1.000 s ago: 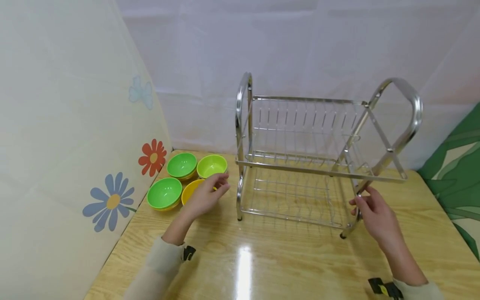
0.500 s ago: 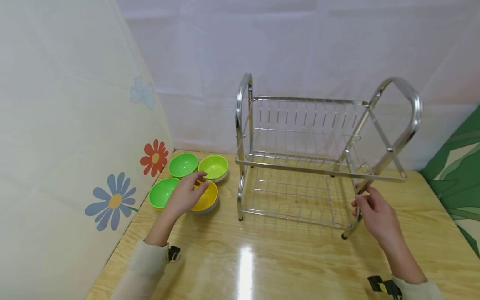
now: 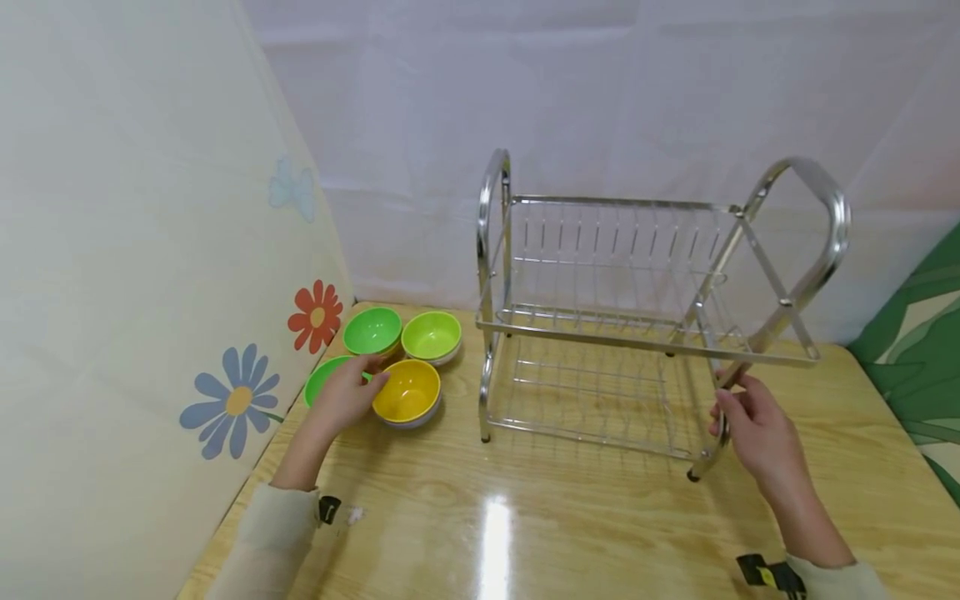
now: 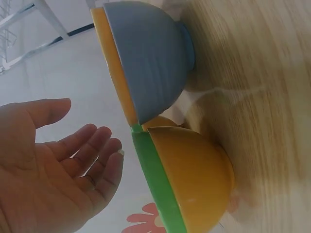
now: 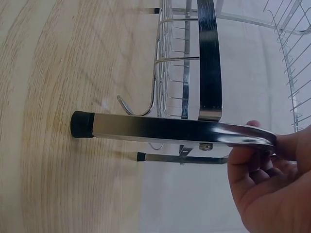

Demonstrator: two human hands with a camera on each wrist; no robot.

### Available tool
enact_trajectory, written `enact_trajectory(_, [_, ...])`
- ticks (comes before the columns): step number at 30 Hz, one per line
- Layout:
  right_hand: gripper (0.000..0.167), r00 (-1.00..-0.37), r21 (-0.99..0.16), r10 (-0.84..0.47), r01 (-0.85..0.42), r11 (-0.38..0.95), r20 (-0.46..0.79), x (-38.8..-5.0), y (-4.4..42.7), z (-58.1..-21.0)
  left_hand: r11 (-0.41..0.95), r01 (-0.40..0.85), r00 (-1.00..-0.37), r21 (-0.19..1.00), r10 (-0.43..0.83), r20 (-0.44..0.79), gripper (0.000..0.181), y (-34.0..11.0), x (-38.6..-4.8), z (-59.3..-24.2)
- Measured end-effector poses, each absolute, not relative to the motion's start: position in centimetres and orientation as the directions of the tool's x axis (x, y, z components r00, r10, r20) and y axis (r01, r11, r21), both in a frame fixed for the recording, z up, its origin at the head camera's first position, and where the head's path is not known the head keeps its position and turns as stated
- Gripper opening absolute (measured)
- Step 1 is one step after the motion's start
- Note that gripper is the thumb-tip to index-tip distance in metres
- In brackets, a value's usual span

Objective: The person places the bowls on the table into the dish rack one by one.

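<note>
My left hand (image 3: 343,402) hovers over the near left green bowl (image 3: 321,380), partly hiding it. In the left wrist view the hand (image 4: 63,170) has relaxed, slightly bent fingers, holds nothing and stands apart from the green-and-orange bowl (image 4: 194,179) and the yellow-and-grey bowl (image 4: 146,58). The yellow bowl (image 3: 408,392) sits just right of that hand in the head view. My right hand (image 3: 765,433) grips the right front leg of the metal two-tier rack (image 3: 600,333); the right wrist view shows the fingers (image 5: 243,165) round the tube (image 5: 252,133).
Behind stand another green bowl (image 3: 372,329) and a lime bowl (image 3: 432,335). White cloth (image 3: 420,167) hangs behind the wooden table (image 3: 420,517). A flower-printed panel (image 3: 150,250) borders the left, and a green leaf print (image 3: 922,333) the right.
My left hand has moved left, from over the yellow bowl to over the near green bowl, uncovering the yellow one. My right hand keeps its grip on the rack.
</note>
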State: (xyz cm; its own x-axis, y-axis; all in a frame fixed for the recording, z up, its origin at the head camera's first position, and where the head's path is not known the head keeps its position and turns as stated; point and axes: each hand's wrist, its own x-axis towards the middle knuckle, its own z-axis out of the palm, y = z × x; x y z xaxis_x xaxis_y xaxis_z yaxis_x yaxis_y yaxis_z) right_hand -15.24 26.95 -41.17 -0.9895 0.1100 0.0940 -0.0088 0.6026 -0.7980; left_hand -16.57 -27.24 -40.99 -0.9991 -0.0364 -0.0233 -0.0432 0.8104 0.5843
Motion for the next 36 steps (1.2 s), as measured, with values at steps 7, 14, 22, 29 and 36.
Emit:
enact_trajectory(7, [0.05,-0.99,-0.803,0.116,0.001,0.596,0.085,-15.1,27.0,-41.1,0.833,-0.069,-0.997,0.55,-0.046,-0.056,0.045,-27.7,-17.0,-41.2])
enact_trajectory(14, [0.05,-0.99,-0.813,0.118,0.008,0.582,0.075,-15.2,27.1,-41.2,0.855,-0.11,-0.992,0.507,-0.06,-0.114,0.041,-27.5,-17.6,-41.4])
enact_trajectory(22, [0.049,-0.99,-0.817,0.125,0.015,0.577,0.07,-15.2,27.1,-41.3,0.878,-0.101,-0.991,0.468,-0.05,-0.12,0.044,-27.2,-18.1,-41.8])
enact_trajectory(29, [0.05,-0.99,-0.816,0.12,0.014,0.577,0.068,-15.2,27.0,-41.1,0.915,-0.076,-0.994,0.397,-0.038,-0.103,0.038,-26.8,-18.8,-42.0])
enact_trajectory(36, [0.049,-0.991,-0.818,0.118,0.012,0.576,0.069,-15.2,26.9,-41.0,0.932,-0.106,-0.989,0.347,-0.064,-0.132,0.033,-26.5,-19.7,-42.2])
